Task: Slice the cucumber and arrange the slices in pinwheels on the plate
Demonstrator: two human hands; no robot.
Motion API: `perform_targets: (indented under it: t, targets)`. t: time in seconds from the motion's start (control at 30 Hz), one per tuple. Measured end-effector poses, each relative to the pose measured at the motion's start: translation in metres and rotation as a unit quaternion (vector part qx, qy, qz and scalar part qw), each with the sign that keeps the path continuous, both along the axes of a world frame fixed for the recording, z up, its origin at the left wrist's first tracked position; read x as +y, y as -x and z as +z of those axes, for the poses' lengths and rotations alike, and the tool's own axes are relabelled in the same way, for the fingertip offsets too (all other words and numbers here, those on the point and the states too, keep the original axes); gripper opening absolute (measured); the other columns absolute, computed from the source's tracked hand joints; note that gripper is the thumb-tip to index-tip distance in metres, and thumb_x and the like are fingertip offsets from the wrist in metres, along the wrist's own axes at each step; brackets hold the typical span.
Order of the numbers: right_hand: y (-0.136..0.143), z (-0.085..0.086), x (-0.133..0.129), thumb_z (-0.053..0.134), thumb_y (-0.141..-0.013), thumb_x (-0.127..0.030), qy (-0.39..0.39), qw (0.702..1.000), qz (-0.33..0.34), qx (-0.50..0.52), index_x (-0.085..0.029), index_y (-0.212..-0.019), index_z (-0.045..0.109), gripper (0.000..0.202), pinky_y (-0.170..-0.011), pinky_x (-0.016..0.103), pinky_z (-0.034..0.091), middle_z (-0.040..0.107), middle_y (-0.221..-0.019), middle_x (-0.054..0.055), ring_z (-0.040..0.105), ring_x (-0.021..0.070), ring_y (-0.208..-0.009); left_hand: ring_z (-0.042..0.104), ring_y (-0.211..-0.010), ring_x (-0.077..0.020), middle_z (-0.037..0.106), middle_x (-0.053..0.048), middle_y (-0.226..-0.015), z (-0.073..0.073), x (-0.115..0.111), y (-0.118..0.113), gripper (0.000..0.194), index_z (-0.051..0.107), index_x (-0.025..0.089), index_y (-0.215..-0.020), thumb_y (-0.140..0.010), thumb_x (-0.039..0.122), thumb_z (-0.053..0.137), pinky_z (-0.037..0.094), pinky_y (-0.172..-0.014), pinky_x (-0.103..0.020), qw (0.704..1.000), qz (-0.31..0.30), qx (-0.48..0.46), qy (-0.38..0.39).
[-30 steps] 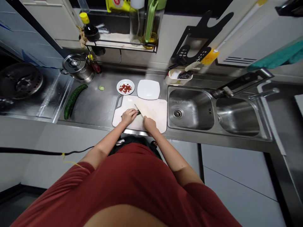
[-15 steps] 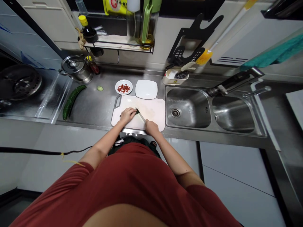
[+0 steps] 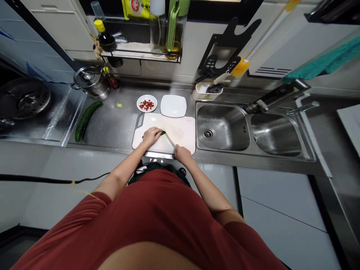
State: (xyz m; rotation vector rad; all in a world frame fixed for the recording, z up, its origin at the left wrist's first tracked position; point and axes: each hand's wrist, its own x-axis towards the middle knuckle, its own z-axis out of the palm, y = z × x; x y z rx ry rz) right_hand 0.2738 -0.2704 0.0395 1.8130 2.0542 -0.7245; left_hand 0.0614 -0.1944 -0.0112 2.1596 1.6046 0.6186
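My left hand (image 3: 152,136) is closed over a cucumber (image 3: 163,132) on the white cutting board (image 3: 184,129). Most of that cucumber is hidden under the palm; its dark green end shows past the fingertips. In my right hand (image 3: 183,154) is the handle of a knife (image 3: 170,140), whose blade slants up and left with its tip by the cucumber's exposed end. Behind the board stand a white plate (image 3: 173,105) and a small white dish with chopped red pieces (image 3: 147,105).
To the left lie a whole cucumber (image 3: 86,120) and a small cut-off green piece (image 3: 119,105). A lidded steel pot (image 3: 91,83) stands near the stove. On the right is a double sink (image 3: 225,129) with a faucet (image 3: 281,97). A bottle rack (image 3: 140,55) hangs above the counter.
My right hand has shifted slightly right and down with the knife, so its tip has drawn back toward me. My left hand stays on the cucumber.
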Motion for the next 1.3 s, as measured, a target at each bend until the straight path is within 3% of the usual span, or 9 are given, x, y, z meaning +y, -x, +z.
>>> perform_targets:
  t: [0.23, 0.37, 0.5, 0.7, 0.83, 0.93, 1.07, 1.17, 1.3]
  targets:
    - [-0.005, 0.011, -0.001, 0.028, -0.101, -0.032, -0.048, 0.998, -0.016, -0.024, -0.02, -0.123, 0.052, 0.034, -0.078, 0.032, 0.043, 0.067, -0.1, 0.011, 0.064, 0.0238, -0.094, 0.06, -0.103, -0.0199, 0.069, -0.005, -0.108, 0.004, -0.003, 0.001, 0.028, 0.07, 0.026, -0.11, -0.092, 0.037, 0.051, 0.046, -0.091, -0.032, 0.999, 0.029, -0.032, -0.006]
    - [-0.008, 0.021, 0.003, 0.025, -0.102, -0.033, -0.091, 0.995, -0.031, -0.04, -0.024, -0.127, 0.052, 0.037, -0.077, 0.03, 0.04, 0.064, -0.104, 0.011, 0.063, 0.0224, -0.092, 0.06, -0.105, -0.0207, 0.069, -0.006, -0.11, 0.009, 0.003, 0.003, 0.029, 0.07, 0.024, -0.108, -0.092, 0.036, 0.05, 0.046, -0.094, -0.033, 0.992, 0.098, -0.077, -0.018]
    - [-0.014, 0.026, 0.006, 0.036, -0.099, -0.032, -0.14, 0.988, -0.057, -0.043, -0.026, -0.13, 0.052, 0.035, -0.078, 0.03, 0.037, 0.063, -0.105, 0.01, 0.061, 0.0228, -0.093, 0.063, -0.098, -0.0178, 0.07, -0.006, -0.109, 0.02, 0.016, 0.006, 0.03, 0.069, 0.02, -0.109, -0.093, 0.036, 0.048, 0.049, -0.086, -0.029, 0.977, 0.143, -0.161, -0.008]
    - [-0.02, 0.023, 0.009, 0.049, -0.093, -0.028, -0.199, 0.978, -0.057, -0.023, -0.02, -0.136, 0.049, 0.044, -0.086, 0.031, 0.032, 0.061, -0.11, 0.012, 0.055, 0.0242, -0.1, 0.063, -0.097, -0.0168, 0.07, -0.006, -0.107, 0.047, 0.029, 0.0, 0.029, 0.07, 0.019, -0.106, -0.089, 0.037, 0.055, 0.049, -0.086, -0.028, 0.978, 0.072, -0.192, 0.024]
    - [-0.017, 0.024, 0.01, 0.051, -0.092, -0.029, -0.209, 0.977, -0.045, -0.014, -0.02, -0.136, 0.049, 0.045, -0.086, 0.032, 0.031, 0.061, -0.109, 0.012, 0.053, 0.0251, -0.1, 0.061, -0.104, -0.0217, 0.069, -0.005, -0.108, 0.066, 0.025, -0.012, 0.03, 0.072, 0.022, -0.105, -0.084, 0.04, 0.062, 0.045, -0.095, -0.034, 0.994, -0.021, -0.097, 0.04]
    - [-0.014, 0.026, 0.011, 0.05, -0.092, -0.029, -0.208, 0.977, -0.037, -0.013, -0.019, -0.136, 0.049, 0.046, -0.086, 0.033, 0.03, 0.06, -0.109, 0.013, 0.052, 0.0258, -0.101, 0.06, -0.104, -0.0246, 0.07, -0.005, -0.106, 0.074, 0.022, -0.021, 0.03, 0.074, 0.023, -0.101, -0.081, 0.044, 0.065, 0.042, -0.097, -0.038, 0.997, -0.059, -0.023, 0.051]
    - [-0.013, 0.025, 0.011, 0.049, -0.092, -0.03, -0.202, 0.979, -0.033, -0.014, -0.02, -0.136, 0.049, 0.045, -0.086, 0.034, 0.03, 0.06, -0.109, 0.013, 0.051, 0.0266, -0.101, 0.062, -0.096, -0.0229, 0.07, -0.005, -0.1, 0.073, 0.022, -0.028, 0.023, 0.075, 0.024, -0.093, -0.081, 0.041, 0.064, 0.044, -0.092, -0.036, 0.993, -0.098, -0.015, 0.064]
    - [-0.015, 0.022, 0.01, 0.048, -0.092, -0.029, -0.192, 0.981, -0.035, -0.016, -0.02, -0.136, 0.049, 0.045, -0.086, 0.033, 0.03, 0.06, -0.109, 0.013, 0.052, 0.0261, -0.1, 0.063, -0.091, -0.0207, 0.07, -0.004, -0.096, 0.063, 0.025, -0.032, 0.018, 0.074, 0.023, -0.089, -0.078, 0.035, 0.067, 0.046, -0.086, -0.033, 0.991, -0.102, -0.056, 0.07]
    - [-0.02, 0.015, 0.01, 0.05, -0.091, -0.028, -0.198, 0.979, -0.052, -0.015, -0.02, -0.134, 0.051, 0.044, -0.084, 0.032, 0.031, 0.062, -0.107, 0.011, 0.054, 0.0241, -0.098, 0.063, -0.077, -0.0155, 0.069, -0.002, -0.083, 0.041, 0.035, -0.03, 0.018, 0.071, 0.02, -0.089, -0.077, 0.032, 0.065, 0.049, -0.073, -0.027, 0.98, -0.007, -0.164, 0.109]
